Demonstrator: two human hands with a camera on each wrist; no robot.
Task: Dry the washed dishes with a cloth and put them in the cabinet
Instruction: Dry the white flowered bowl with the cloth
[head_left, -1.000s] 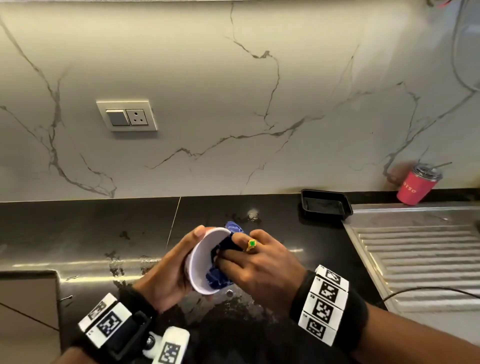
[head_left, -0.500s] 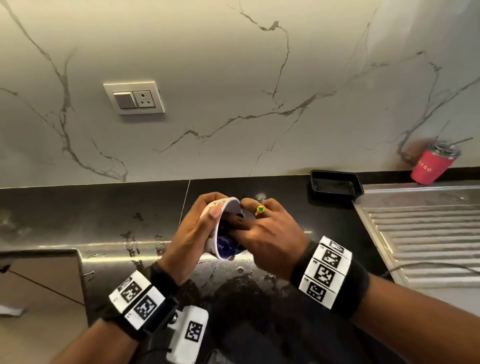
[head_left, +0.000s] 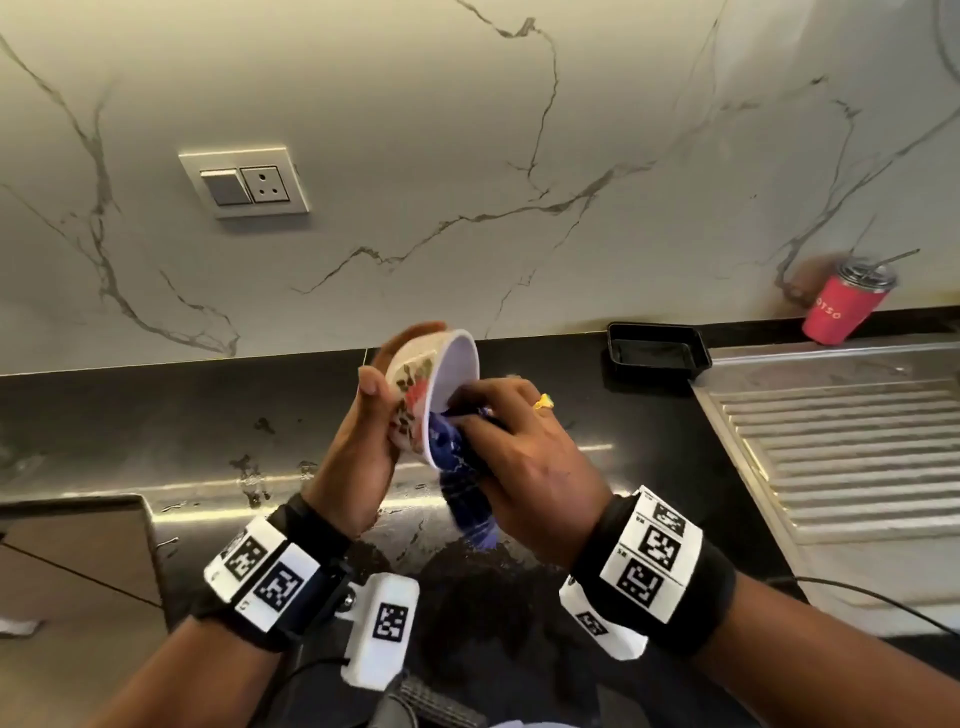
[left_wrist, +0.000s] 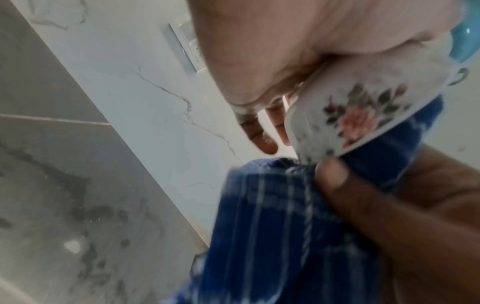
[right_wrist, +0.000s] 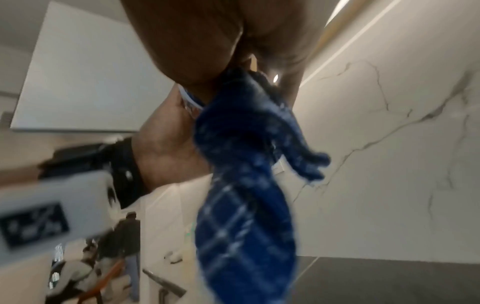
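A small white bowl (head_left: 431, 384) with a flower print (left_wrist: 358, 121) is held on its side above the black counter, mouth turned right. My left hand (head_left: 374, 415) grips it from the outside, thumb on the printed wall and fingers behind the base. My right hand (head_left: 498, 436) holds a blue checked cloth (head_left: 457, 467) bunched in its fingers and presses it into the bowl's lower inside. The cloth's tail (right_wrist: 244, 205) hangs down below the hand. The fingertips inside the bowl are hidden.
The black counter (head_left: 156, 415) has wet patches. A black plastic tray (head_left: 657, 351) sits at the back wall, a red tumbler (head_left: 844, 306) further right, and a steel draining board (head_left: 841, 452) on the right. A wall socket (head_left: 244, 182) is up left.
Both hands have lifted the bowl higher and turned it, so its printed outside now faces me. The cloth has shifted to the bowl's lower inside and its tail hangs free.
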